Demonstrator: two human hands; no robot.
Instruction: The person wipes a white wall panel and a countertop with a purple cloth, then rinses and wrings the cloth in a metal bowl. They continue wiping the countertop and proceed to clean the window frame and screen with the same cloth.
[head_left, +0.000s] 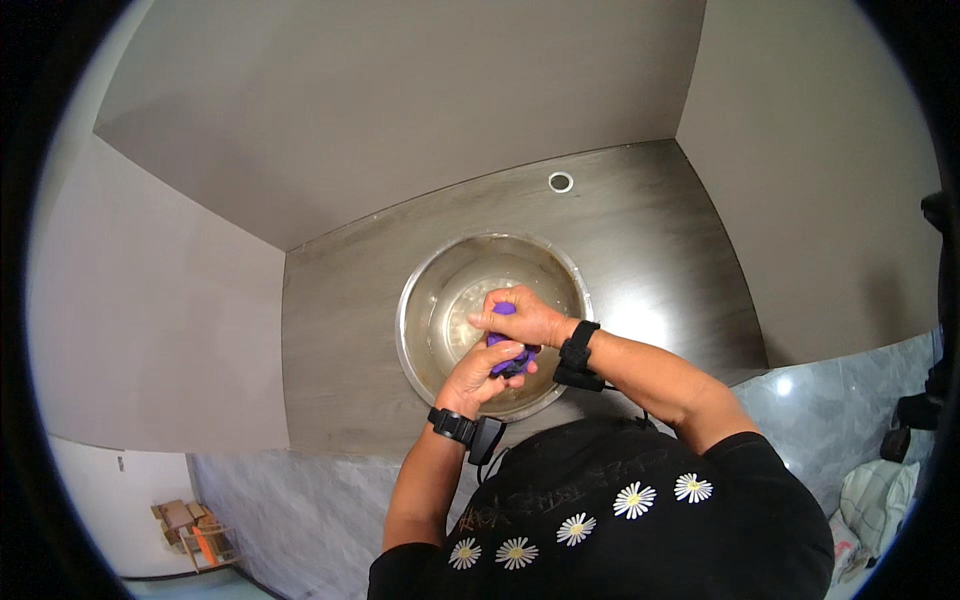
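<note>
Both my hands grip a bunched purple cloth (498, 367) with a dark part, over the near right part of a round metal basin (403, 330). The basin holds what looks like clear water. My left hand (480, 369) is closed round the lower end of the cloth, its thumb on top. Just above it, my right hand (526, 316) is shut round the upper end, and a bit of purple shows between thumb and fingers. Each wrist wears a black strap with a small black device.
The basin stands on a grey wood-grain desk (337, 337) with panels on three sides. A round cable hole with a white rim (561, 182) lies near the back panel. Cardboard boxes (178, 517) are at the lower left, and a light checked cloth (874, 495) at the lower right.
</note>
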